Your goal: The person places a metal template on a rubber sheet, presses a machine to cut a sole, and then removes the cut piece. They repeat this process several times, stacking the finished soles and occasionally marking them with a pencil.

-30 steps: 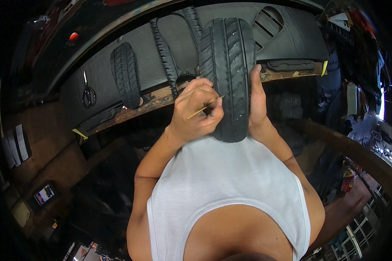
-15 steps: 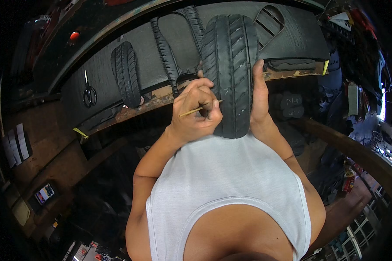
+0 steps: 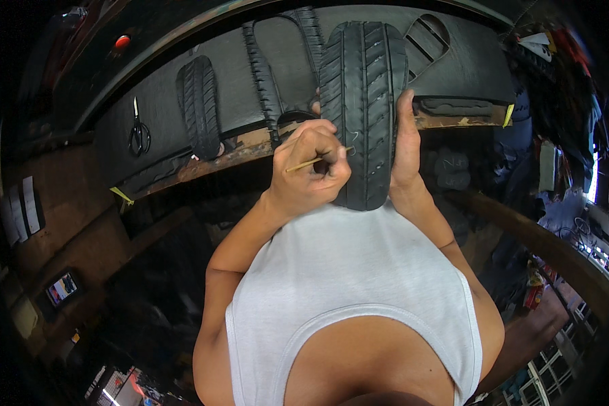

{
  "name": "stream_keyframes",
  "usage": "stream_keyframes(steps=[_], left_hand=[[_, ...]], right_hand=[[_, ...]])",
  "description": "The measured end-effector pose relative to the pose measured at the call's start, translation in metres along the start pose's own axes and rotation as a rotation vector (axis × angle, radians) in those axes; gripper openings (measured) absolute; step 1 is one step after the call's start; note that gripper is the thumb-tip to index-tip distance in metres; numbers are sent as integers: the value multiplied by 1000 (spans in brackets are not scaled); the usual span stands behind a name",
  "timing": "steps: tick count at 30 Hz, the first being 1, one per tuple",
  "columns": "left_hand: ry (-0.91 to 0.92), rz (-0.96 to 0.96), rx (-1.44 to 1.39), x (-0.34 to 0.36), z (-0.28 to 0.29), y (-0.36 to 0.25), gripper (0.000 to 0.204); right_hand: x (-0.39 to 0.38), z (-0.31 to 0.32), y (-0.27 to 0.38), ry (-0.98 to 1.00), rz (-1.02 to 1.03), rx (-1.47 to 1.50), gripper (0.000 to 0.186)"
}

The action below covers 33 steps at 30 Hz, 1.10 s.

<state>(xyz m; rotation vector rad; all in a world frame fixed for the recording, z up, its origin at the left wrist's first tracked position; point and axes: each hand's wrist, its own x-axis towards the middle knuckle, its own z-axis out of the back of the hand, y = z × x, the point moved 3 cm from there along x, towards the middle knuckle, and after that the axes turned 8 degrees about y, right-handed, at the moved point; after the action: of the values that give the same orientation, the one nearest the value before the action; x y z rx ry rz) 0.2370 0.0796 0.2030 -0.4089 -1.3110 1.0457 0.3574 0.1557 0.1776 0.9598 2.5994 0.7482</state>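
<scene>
Tire tread [image 3: 367, 81]: probably stiff, grippy; hold by long edges. Left fingers [image 3: 311, 140] pinch stick [image 3: 302, 165]; right hand [image 3: 406, 149] clasps tread.

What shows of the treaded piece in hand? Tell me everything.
The treaded piece is long, black and rubbery-looking, its far end rounded, with lengthwise grooves and slanting cuts. Pale marks show on it. It stretches away from the white shirt. The right hand holds its right side; the left hand, with a thin stick, overlaps its left edge in view.
</scene>
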Motion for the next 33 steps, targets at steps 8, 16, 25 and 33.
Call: stream_keyframes(steps=[8,16,25,33], left_hand=[[-175,87,-244,-9,14,9,13],[-66,764,-189,-34,18,29,31],[-395,556,332,-53,95,42,35],[-480,964,364,-123,230,126,40]], right_hand=[[1,6,3,90,-18,167,78],[-8,19,-6,-167,-83,93,58],[4,-6,-4,201,-28,-61,89],[4,13,10,116,14,369,97]])
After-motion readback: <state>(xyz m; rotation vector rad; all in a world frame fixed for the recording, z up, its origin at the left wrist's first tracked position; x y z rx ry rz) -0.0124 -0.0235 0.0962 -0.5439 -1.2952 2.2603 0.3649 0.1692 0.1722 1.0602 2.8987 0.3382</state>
